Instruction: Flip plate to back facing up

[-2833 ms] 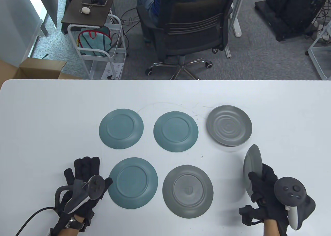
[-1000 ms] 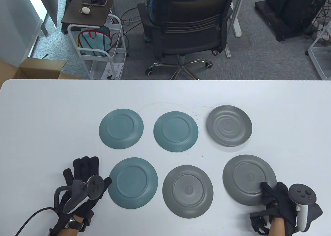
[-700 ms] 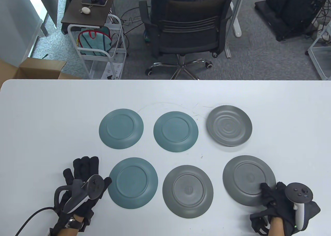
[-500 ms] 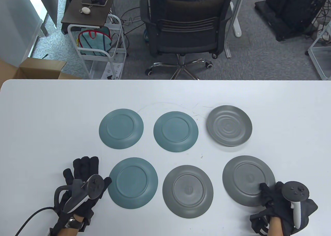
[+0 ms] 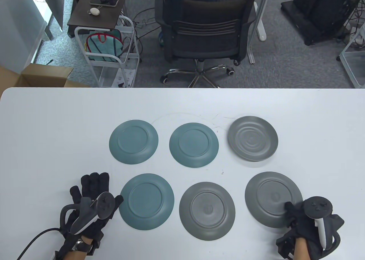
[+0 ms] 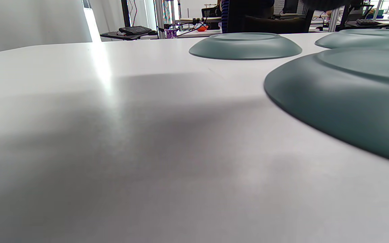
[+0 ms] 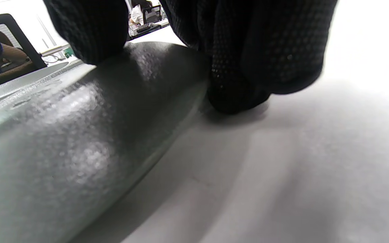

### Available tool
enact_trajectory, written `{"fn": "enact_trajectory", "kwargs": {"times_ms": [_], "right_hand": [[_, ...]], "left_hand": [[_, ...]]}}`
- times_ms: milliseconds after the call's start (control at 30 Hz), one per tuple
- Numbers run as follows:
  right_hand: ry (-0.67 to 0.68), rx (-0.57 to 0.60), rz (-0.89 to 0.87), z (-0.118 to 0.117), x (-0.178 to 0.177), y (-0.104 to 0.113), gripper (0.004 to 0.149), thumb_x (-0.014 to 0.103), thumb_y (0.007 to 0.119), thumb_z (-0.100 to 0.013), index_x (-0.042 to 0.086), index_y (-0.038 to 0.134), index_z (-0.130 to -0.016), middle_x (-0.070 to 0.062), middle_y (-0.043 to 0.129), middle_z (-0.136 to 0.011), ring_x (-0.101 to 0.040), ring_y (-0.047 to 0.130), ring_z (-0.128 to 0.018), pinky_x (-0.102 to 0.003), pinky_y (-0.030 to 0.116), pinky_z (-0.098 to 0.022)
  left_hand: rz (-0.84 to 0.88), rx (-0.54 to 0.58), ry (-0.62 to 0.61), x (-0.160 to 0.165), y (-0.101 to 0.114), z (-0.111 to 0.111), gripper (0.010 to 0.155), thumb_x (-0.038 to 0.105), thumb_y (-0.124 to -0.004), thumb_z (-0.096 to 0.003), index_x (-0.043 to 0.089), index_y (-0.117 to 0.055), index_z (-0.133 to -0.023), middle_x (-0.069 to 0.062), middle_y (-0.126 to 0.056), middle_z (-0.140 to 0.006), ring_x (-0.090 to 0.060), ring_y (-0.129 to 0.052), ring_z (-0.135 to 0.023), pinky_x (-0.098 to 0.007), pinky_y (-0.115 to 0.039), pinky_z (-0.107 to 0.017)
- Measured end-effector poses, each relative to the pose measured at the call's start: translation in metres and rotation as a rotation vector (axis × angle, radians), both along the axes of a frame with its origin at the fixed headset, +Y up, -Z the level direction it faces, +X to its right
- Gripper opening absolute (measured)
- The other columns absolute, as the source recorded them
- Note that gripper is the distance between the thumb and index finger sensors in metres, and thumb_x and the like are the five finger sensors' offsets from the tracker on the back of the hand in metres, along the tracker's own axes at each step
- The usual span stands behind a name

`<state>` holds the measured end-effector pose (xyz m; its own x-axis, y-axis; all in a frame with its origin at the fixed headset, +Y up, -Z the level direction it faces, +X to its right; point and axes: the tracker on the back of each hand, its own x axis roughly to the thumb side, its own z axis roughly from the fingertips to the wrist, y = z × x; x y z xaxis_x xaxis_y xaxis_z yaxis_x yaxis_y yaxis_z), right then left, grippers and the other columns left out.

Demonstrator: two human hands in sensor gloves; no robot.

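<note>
While six plates rest, three teal, three grey, right hand fingers pinching nearest grey plate, left hand fingers spread.

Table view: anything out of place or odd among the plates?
One thing: the ripple-patterned grey plate at far right of the back row lies face up. The other five, including the grey plate the right hand touches at its near rim, lie back up. No damage or spills visible.

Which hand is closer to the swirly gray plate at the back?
The right hand. It is in front of the swirly plate, at the near gray plate. The left hand rests far off, across the table.
</note>
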<state>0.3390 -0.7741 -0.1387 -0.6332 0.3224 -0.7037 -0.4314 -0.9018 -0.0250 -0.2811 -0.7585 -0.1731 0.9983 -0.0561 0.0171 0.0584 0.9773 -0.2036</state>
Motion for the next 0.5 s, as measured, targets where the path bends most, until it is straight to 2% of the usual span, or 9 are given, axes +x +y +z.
{"fn": "enact_trajectory", "kwargs": {"times_ms": [367,500], "right_hand": [[0.074,-0.082,0.131,-0.006,-0.011,0.001,0.075,0.045,0.078,-0.048,0.002,0.053,-0.105,-0.023,0.076,-0.094,-0.036,0.093,-0.060,-0.041,0.084,-0.039],[0.117,-0.067,0.199,-0.009,-0.017,0.005,0.076,0.047,0.077,-0.048,0.003,0.052,-0.105,-0.024,0.073,-0.096,-0.041,0.089,-0.068,-0.044,0.082,-0.044]], "left_hand": [[-0.003,0.010,-0.003,0.000,0.001,0.000,0.089,0.070,-0.051,-0.0559,0.015,-0.023,-0.120,-0.022,-0.029,-0.121,-0.051,-0.037,-0.116,-0.073,-0.036,-0.076],[0.000,0.009,-0.003,0.000,0.001,0.000,0.090,0.070,-0.051,-0.0559,0.015,-0.023,-0.120,-0.022,-0.029,-0.121,-0.051,-0.037,-0.116,-0.073,-0.036,-0.076]]}}
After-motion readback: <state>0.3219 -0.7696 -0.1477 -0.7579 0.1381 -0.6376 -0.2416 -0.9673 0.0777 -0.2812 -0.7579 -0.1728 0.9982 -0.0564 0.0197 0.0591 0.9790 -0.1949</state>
